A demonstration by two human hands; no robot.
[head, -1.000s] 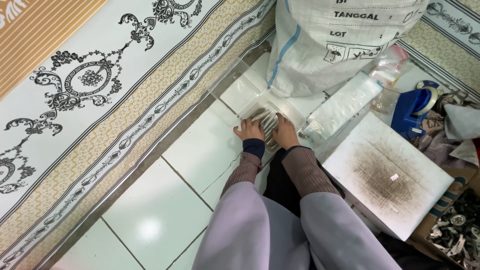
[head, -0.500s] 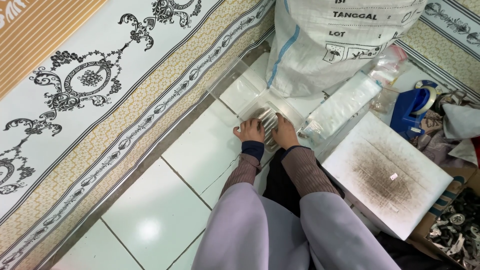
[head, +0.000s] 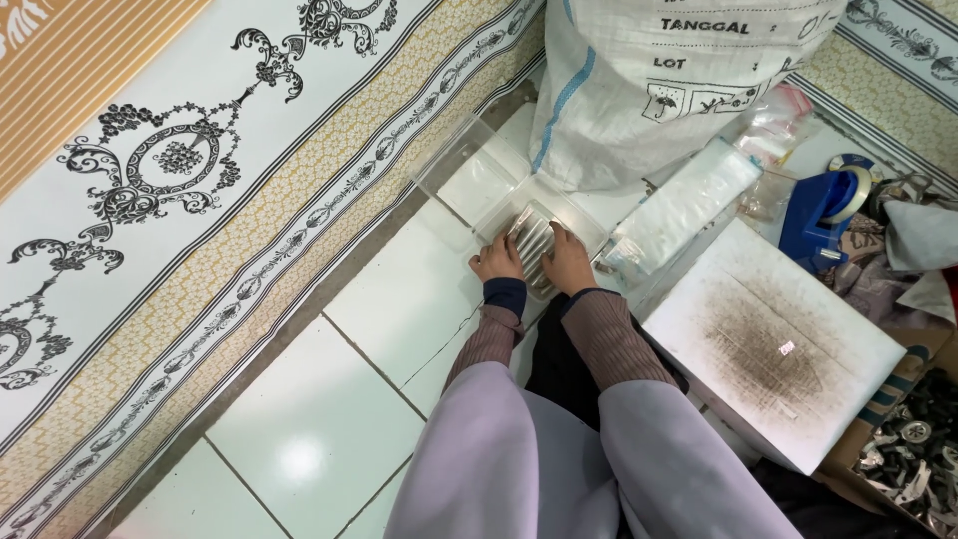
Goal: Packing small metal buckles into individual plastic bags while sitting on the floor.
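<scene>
My left hand (head: 498, 262) and my right hand (head: 566, 262) rest side by side on a small stack of ridged silvery pieces (head: 532, 240) lying in a clear plastic tray (head: 469, 175) on the white tiled floor. Both hands press against the stack, left hand on its left edge, right hand on its right edge. Fingers are curled over it. Brown ribbed sleeves with dark cuffs cover my forearms, and my grey-clad knees fill the bottom of the view.
A big white woven sack (head: 679, 80) stands just behind the tray. A white scuffed board (head: 773, 344) lies at right, with a blue tape dispenser (head: 823, 210), clear plastic bags (head: 689, 205) and a box of metal parts (head: 918, 454). A patterned mat (head: 200, 190) lies left.
My hands have shifted only slightly on the stack of silvery pieces; nothing else has moved.
</scene>
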